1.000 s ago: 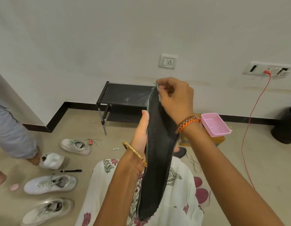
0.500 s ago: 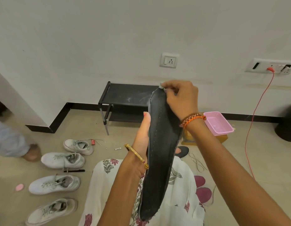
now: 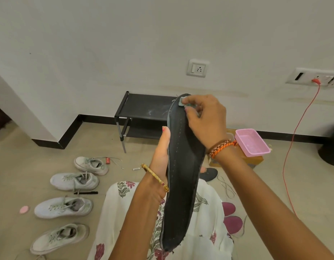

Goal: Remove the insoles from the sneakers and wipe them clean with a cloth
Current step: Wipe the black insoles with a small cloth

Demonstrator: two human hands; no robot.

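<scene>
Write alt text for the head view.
The left hand holds a black insole upright while the right hand presses a small cloth against its top end. Four white sneakers lie on the floor at left.

Bright, even indoor light — shadows are soft and faint beneath the shoe rack point(image 3: 143, 117). Focus is fairly sharp mid-frame; wide-angle bending shows toward the edges — no strong glare.

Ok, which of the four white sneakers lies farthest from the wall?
The bottom one, last in the row at the picture's lower left; the other three lie beyond it toward the black rack.
</scene>
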